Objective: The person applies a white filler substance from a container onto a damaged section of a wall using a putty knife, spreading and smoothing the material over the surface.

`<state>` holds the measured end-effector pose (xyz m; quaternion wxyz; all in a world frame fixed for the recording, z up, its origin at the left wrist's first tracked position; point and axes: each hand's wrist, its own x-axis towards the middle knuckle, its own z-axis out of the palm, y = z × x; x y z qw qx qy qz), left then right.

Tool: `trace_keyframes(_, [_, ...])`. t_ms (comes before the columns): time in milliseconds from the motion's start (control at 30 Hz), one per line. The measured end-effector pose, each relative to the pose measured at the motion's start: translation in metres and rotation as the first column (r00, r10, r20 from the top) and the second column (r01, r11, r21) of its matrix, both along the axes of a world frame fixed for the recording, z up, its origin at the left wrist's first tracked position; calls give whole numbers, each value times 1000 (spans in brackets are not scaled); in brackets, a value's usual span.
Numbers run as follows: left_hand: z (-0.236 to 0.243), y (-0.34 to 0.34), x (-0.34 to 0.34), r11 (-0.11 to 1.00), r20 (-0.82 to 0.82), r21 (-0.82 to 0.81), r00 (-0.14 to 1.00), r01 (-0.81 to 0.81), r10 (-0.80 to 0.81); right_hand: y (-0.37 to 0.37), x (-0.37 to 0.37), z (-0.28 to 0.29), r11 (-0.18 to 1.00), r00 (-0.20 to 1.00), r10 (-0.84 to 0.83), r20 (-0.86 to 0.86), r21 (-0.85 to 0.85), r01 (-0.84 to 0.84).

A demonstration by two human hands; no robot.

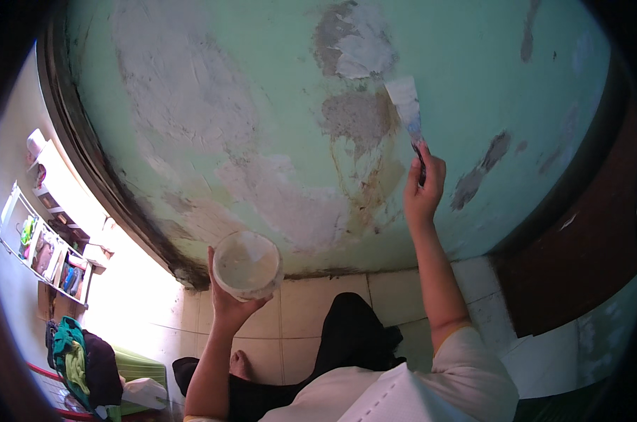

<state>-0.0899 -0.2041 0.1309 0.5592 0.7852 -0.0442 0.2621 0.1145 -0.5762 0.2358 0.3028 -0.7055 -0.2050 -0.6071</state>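
My left hand (228,304) is wrapped round a round white tub (279,271) that holds pale filler paste (244,264). Higher up and to the right, my right hand (424,190) grips the dark handle of a putty knife (405,100). Its broad blade is coated with white paste and lies at or close to the green wall (466,70); whether it touches I cannot tell. Just left of the blade are a bare grey patch (354,116) and, above it, a patch partly spread with white filler (364,53). Brown stains (368,193) run down below them.
Large whitish filled areas (185,77) cover the wall's left side. A dark frame (79,141) borders it. Beyond are a shelf rack (47,246) and a heap of clothes (79,359). A dark red-brown panel (572,246) stands right. Pale tiles (301,309) form the floor.
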Motion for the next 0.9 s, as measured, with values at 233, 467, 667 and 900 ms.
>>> trace_keyframes(233, [9, -10, 3, 999, -60, -26, 997, 37, -39, 42, 15, 29, 995, 1000, -8, 27, -96, 11])
trace_keyframes(467, [9, -14, 3, 996, -54, -64, 997, 56, -60, -4, 6, -18, 998, 998, -48, 49, -28, 49])
trace_keyframes(667, [5, -12, 7, 996, -68, -76, 996, 47, -52, 30, 18, 48, 997, 997, 68, 39, 45, -70])
trace_keyframes(900, [12, -10, -1, 999, -60, -6, 998, 35, -36, 30, 9, -9, 997, 991, 69, -116, 42, -64])
